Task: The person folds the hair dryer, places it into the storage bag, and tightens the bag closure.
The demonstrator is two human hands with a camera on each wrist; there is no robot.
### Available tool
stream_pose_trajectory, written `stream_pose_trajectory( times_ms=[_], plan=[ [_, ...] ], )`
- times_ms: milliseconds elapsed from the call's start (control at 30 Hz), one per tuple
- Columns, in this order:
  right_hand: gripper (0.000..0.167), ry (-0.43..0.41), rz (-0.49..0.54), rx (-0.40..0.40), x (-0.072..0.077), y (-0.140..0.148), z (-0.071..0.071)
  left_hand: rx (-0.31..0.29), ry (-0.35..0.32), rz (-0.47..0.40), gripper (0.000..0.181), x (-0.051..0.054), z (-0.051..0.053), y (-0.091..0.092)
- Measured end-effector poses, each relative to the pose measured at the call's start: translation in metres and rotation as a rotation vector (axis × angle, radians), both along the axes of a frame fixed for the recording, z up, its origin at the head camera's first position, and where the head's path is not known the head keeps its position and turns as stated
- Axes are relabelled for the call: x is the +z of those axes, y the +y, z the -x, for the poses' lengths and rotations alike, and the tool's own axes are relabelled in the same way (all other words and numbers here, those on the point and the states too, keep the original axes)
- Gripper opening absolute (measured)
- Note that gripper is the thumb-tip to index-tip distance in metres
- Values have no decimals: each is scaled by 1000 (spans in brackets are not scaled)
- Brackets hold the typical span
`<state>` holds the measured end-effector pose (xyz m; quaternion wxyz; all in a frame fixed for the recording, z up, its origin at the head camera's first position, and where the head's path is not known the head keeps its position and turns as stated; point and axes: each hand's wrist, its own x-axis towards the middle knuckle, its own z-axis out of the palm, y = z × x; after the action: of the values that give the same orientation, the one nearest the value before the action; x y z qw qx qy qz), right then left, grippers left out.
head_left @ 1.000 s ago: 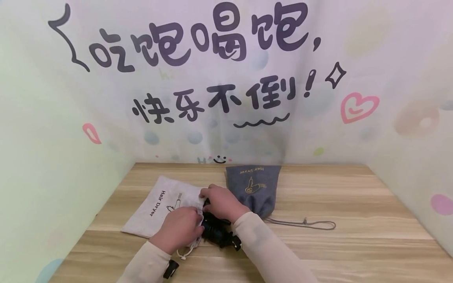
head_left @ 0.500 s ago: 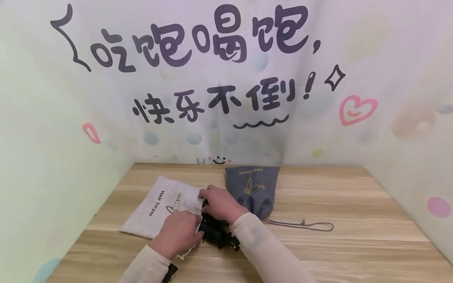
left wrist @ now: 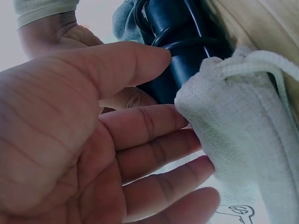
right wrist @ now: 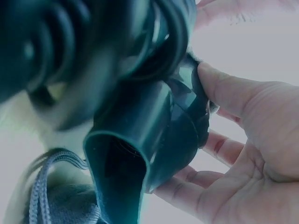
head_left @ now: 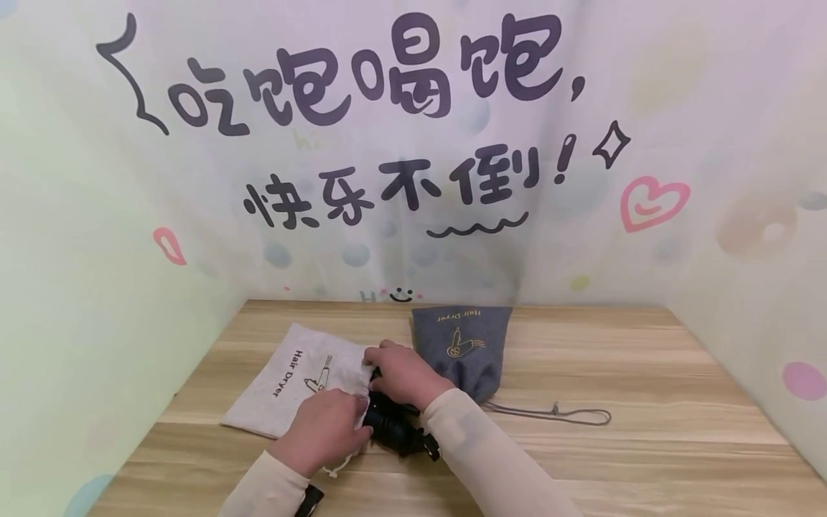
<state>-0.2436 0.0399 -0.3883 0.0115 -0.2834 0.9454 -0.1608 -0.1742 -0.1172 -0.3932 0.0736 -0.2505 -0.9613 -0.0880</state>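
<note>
A black hair dryer (head_left: pixel 390 425) with its cord coiled round it lies at the mouth of a light grey drawstring bag (head_left: pixel 265 391). My right hand (head_left: pixel 408 375) holds the dryer's head; in the right wrist view its thumb and fingers lie around the casing, beside the open nozzle (right wrist: pixel 119 154). At the bag's mouth is my left hand (head_left: pixel 321 429). The left wrist view shows its fairly straight fingers (left wrist: pixel 154 154) touching the bag's rim (left wrist: pixel 205 84), while the thumb lies apart, over the dryer's corded handle (left wrist: pixel 182 65). How far the dryer reaches into the bag is hidden.
Behind my right hand lies a dark grey drawstring bag (head_left: pixel 474 359) printed "Hair Dryer", its cord (head_left: pixel 549 413) stretching right across the wooden table (head_left: pixel 614 359). A printed cloth backdrop (head_left: pixel 400 251) rises at the table's far edge. Black pieces (head_left: pixel 310 500) show beneath the sleeves.
My left hand has shifted slightly toward the near edge, covering more of the white drawstring. The right hand keeps its place on the dryer. Both bags look almost unmoved.
</note>
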Motion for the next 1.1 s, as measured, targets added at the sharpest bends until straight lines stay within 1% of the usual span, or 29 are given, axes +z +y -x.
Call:
stream_pose_trajectory(
  times_ms=[233, 367, 500, 633, 767, 867, 1000, 1100],
  plan=[
    [31, 10, -26, -21, 3, 1, -3, -20, 19, -19, 24, -1, 3, -2],
    [32, 7, -26, -34, 5, 0, -4, -15, -17, -30, 23, -1, 6, -3],
    [33, 5, -32, -42, 5, 0, -4, -13, -52, -43, 22, 1, 6, -2],
    [33, 12, -54, -49, 5, 0, -4, -24, -45, -57, 22, 1, 6, -3],
    [33, 23, -79, -55, 6, -1, -6, -33, -30, -61, 25, 0, 6, -4],
    [30, 24, -89, -62, 8, -1, -8, -51, -31, -51, 27, 0, 8, -6],
    [30, 26, -121, -90, 9, -2, -10, -90, -72, -52, 26, 2, 12, -8],
    [34, 28, -153, -117, 10, -2, -12, -122, -118, -74, 21, 4, 14, -10]
  ],
)
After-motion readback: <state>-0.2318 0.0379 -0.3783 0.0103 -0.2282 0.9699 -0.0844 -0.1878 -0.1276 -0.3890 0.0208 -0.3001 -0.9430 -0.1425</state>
